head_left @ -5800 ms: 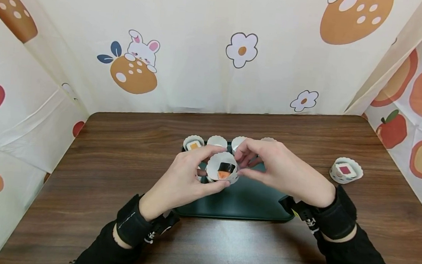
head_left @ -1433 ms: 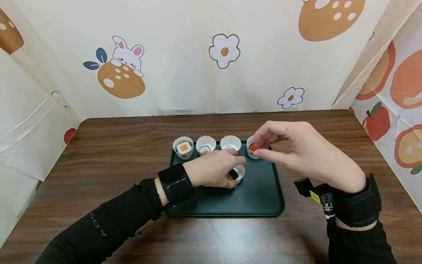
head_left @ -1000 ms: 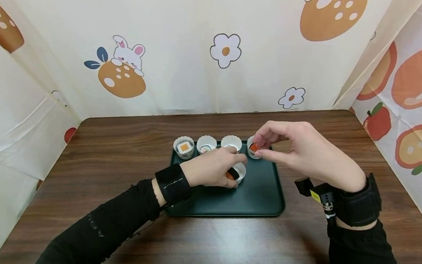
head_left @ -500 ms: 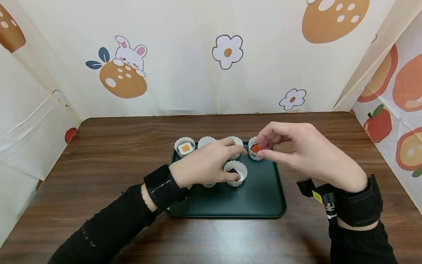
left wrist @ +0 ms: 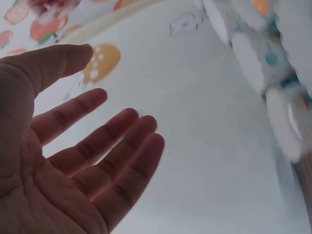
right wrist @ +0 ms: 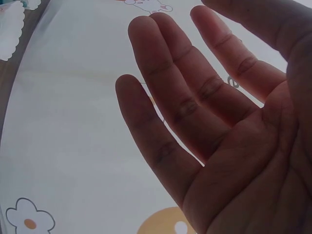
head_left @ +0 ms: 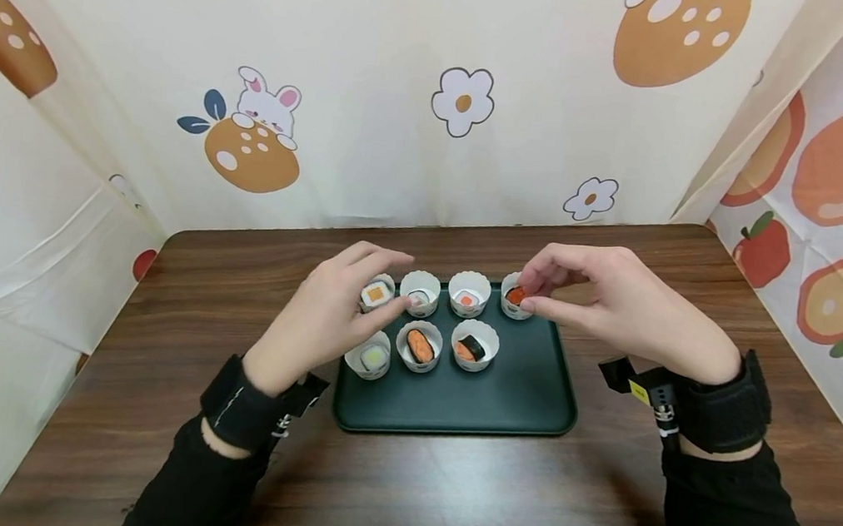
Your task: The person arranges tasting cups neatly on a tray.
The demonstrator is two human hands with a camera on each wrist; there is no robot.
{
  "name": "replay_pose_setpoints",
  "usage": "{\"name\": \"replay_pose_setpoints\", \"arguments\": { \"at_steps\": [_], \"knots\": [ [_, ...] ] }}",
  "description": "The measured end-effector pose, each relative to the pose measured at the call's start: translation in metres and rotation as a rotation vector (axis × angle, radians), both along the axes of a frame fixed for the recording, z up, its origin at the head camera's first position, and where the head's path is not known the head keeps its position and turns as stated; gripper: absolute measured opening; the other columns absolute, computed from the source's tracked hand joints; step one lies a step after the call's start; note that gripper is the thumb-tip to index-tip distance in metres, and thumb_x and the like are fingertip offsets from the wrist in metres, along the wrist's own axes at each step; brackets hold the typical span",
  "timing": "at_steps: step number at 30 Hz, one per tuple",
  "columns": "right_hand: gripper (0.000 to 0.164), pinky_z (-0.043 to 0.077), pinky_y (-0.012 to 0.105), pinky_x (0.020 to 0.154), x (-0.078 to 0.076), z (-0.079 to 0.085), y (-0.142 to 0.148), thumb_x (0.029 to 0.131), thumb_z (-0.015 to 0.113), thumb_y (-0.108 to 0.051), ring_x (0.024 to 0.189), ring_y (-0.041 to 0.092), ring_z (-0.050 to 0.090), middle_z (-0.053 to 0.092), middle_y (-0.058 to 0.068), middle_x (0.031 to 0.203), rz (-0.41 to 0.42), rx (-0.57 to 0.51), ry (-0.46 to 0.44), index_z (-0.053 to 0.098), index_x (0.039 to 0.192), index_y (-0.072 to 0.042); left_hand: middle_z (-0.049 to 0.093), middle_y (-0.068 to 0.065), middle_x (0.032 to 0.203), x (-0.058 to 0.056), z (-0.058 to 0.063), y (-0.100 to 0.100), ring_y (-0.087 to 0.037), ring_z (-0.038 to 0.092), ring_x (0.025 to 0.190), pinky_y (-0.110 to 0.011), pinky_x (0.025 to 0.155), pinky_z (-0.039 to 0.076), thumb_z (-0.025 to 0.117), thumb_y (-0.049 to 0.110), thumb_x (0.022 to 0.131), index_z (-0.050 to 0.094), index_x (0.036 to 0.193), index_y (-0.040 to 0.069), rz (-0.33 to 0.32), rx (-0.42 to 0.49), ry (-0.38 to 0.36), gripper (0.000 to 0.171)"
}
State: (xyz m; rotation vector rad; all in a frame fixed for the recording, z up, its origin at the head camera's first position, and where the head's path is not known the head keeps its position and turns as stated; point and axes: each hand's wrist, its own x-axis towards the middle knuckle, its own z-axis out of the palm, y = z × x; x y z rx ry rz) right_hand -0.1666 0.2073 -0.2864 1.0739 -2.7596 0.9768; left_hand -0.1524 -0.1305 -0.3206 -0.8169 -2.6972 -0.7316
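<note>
Scalloped white paper cups with toy sushi pieces stand on a dark green tray (head_left: 454,408). The front row has a pale green-centred roll cup (head_left: 368,355), an orange sushi cup (head_left: 418,346) and a black-banded sushi cup (head_left: 474,345). My left hand (head_left: 330,313) hovers over the tray's left side, fingers spread, partly covering the yellow-centred roll cup (head_left: 377,292). My right hand (head_left: 606,300) has its fingertips beside the red-topped sushi cup (head_left: 515,296) at the back right; contact is unclear. Both wrist views show palms holding nothing.
Also in the back row are a white roll cup (head_left: 420,294) and a red-centred roll cup (head_left: 468,295). The brown wooden table (head_left: 430,506) ends at a printed cloth wall (head_left: 375,108). Another printed cloth (head_left: 837,241) hangs at the right.
My left hand has let go of the black-banded sushi cup, now on the tray, and moved left. My right hand stays beside the back-right cup. The far-right cup seen earlier is not visible.
</note>
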Motion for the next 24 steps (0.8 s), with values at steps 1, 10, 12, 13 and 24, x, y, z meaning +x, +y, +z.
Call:
{"name": "replay_pose_setpoints", "arguments": {
  "at_steps": [1,10,12,13,24],
  "knots": [
    [0.017,0.056,0.022,0.085,0.000,0.000,-0.001,0.097,0.082,-0.022,0.093,-0.001,0.069,0.077,-0.016,0.104,0.001,0.002,-0.002,0.074,0.110,-0.029,0.069,-0.007,0.134,0.003,0.000,-0.005,-0.021,0.068,0.098,-0.037,0.078,0.056,0.081,0.027,0.098,0.068,0.141,0.014,0.034,-0.010,0.002,0.047],
    [0.017,0.056,0.023,0.084,-0.002,-0.004,-0.002,0.097,0.082,-0.022,0.094,-0.001,0.069,0.076,-0.019,0.105,-0.038,0.041,-0.019,0.074,0.110,-0.031,0.071,-0.013,0.130,0.011,-0.004,-0.039,-0.027,0.070,0.088,-0.044,0.069,0.058,0.082,0.025,0.096,0.068,0.140,0.012,0.236,-0.109,0.030,0.048],
    [0.019,0.056,0.023,0.084,-0.003,-0.004,-0.001,0.097,0.082,-0.022,0.094,-0.001,0.069,0.075,-0.020,0.103,-0.061,0.055,-0.020,0.073,0.109,-0.032,0.071,-0.014,0.130,0.010,-0.004,-0.042,-0.028,0.070,0.087,-0.046,0.068,0.058,0.082,0.024,0.097,0.068,0.140,0.012,0.256,-0.115,0.031,0.047],
    [0.019,0.056,0.023,0.083,-0.003,-0.005,-0.001,0.097,0.082,-0.022,0.094,-0.001,0.069,0.075,-0.020,0.102,-0.070,0.059,-0.020,0.073,0.109,-0.032,0.071,-0.014,0.129,0.010,-0.004,-0.044,-0.027,0.069,0.084,-0.045,0.066,0.057,0.082,0.025,0.097,0.068,0.141,0.012,0.260,-0.118,0.030,0.048],
    [0.018,0.056,0.024,0.088,-0.007,-0.013,0.009,0.099,0.080,-0.028,0.099,0.005,0.068,0.074,-0.013,0.105,-0.160,0.088,-0.108,0.074,0.115,-0.031,0.071,-0.014,0.130,0.008,-0.004,-0.048,-0.029,0.073,0.092,-0.046,0.067,0.060,0.083,0.027,0.095,0.068,0.141,0.012,0.247,-0.136,0.038,0.050]
  ]
}}
